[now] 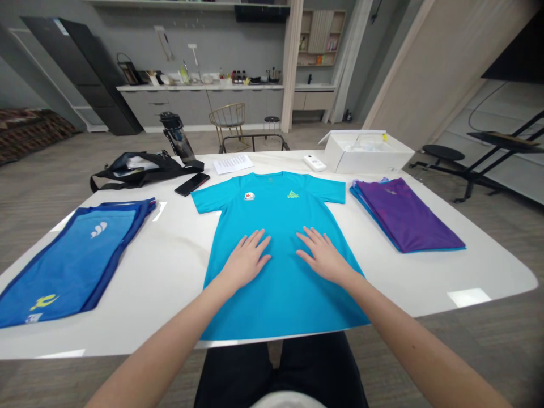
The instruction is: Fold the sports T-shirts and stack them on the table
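Observation:
A turquoise T-shirt [280, 294] lies spread flat on the white table [178, 249], its neck toward the far side and its hem at the near edge. Two small logos show on its chest. My left hand [247, 259] rests flat on the left half of the shirt, fingers spread. On the right half, my right hand [325, 256] lies the same way, palm down with the fingers apart. Neither hand grips the cloth.
Folded blue clothes [80, 249] lie at the left, a folded purple garment [403, 212] on others at the right. Farther back are a phone [192, 184], black bag [144, 168], bottle [177, 139], paper [233, 164], white device [314, 163] and white box [369, 157].

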